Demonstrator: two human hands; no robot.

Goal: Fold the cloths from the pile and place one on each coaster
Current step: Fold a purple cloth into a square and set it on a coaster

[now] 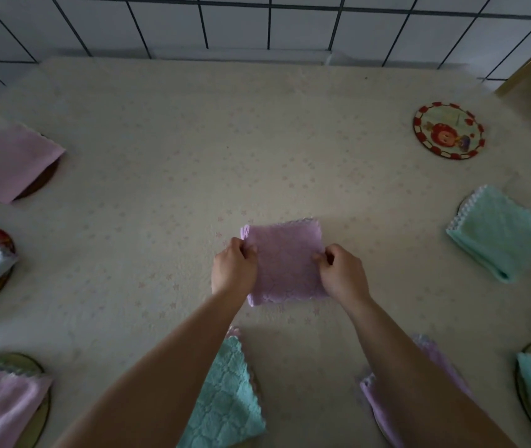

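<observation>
Cloth (285,263), folded, at centre: our left hand (233,266) and right hand (343,273) pinch its sides; one coaster (448,130), upper right, lies bare.

Prob. home: white tiled wall (257,24) w/ dark grout, star-print cream table cover (193,140).

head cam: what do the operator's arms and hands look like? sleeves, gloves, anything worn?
Both forearms are bare up to the frame edge: no sleeves show. The left hand and right hand wear no gloves. No watch, bracelet or ring is visible on either wrist or the fingers, and no markers, straps or cables are attached.
</observation>
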